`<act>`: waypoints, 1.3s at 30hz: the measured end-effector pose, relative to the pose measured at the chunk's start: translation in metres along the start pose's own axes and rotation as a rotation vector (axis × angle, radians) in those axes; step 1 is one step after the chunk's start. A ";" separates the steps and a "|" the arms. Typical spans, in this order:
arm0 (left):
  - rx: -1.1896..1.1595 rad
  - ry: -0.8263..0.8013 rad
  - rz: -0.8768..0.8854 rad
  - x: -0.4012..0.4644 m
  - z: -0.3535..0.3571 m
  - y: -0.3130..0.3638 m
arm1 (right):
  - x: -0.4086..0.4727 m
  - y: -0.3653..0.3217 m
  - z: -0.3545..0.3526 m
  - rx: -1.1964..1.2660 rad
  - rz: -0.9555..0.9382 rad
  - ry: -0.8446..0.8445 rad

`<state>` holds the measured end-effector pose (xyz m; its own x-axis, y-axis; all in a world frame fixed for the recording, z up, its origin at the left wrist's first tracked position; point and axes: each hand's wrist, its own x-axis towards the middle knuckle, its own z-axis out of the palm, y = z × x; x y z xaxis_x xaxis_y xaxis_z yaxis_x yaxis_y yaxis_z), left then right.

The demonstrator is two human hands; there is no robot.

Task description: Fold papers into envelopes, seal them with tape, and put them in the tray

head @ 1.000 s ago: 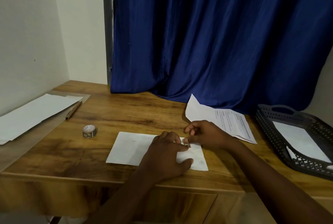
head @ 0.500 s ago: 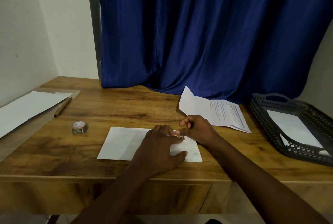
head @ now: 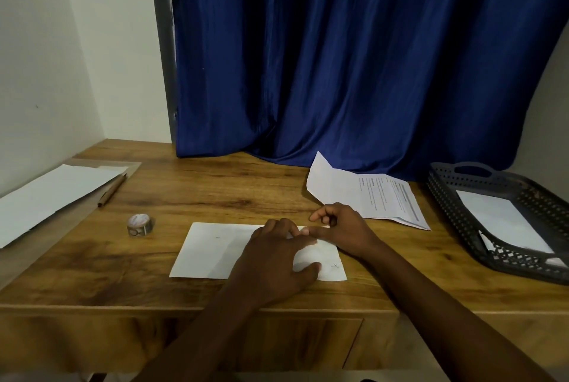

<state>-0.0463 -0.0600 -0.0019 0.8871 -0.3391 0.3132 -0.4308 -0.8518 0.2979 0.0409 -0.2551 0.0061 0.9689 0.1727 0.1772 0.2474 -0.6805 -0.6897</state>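
Note:
A folded white paper [head: 212, 251] lies near the front edge of the wooden table [head: 215, 191]. My left hand [head: 271, 261] rests flat on its right half and presses it down. My right hand [head: 341, 229] is at the paper's upper right edge; its thumb presses on the paper next to my left fingertips, and its other fingers are loosely curled. A small roll of tape [head: 140, 224] stands to the left of the paper. The dark perforated tray [head: 446, 194] sits at the right with a white envelope [head: 505, 221] in it.
A printed sheet with a folded corner [head: 366, 194] lies behind my right hand. A stack of white sheets [head: 46, 197] and a pencil [head: 112, 191] lie at the far left. A blue curtain [head: 354, 58] hangs behind the table.
My right thumb has slid closer to my left fingertips along the paper's upper edge. My left hand stays pressed on the paper. The view has shifted slightly.

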 end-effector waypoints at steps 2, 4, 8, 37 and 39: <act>0.024 -0.012 0.013 0.000 0.001 -0.001 | 0.000 0.002 0.001 -0.037 -0.006 -0.001; 0.052 -0.023 0.031 0.000 0.002 -0.002 | 0.002 0.000 0.003 -0.041 0.004 0.004; 0.069 -0.049 0.041 0.001 0.001 -0.003 | 0.004 -0.001 0.005 -0.039 0.019 0.019; -0.060 0.129 -0.093 -0.002 -0.007 0.008 | -0.003 -0.006 -0.006 0.121 0.086 0.058; -0.063 0.135 -0.112 -0.001 -0.007 0.008 | -0.003 -0.012 -0.011 0.109 0.118 -0.001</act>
<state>-0.0520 -0.0637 0.0068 0.9016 -0.1836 0.3917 -0.3442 -0.8530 0.3923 0.0353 -0.2550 0.0217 0.9912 0.0971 0.0898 0.1307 -0.6144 -0.7781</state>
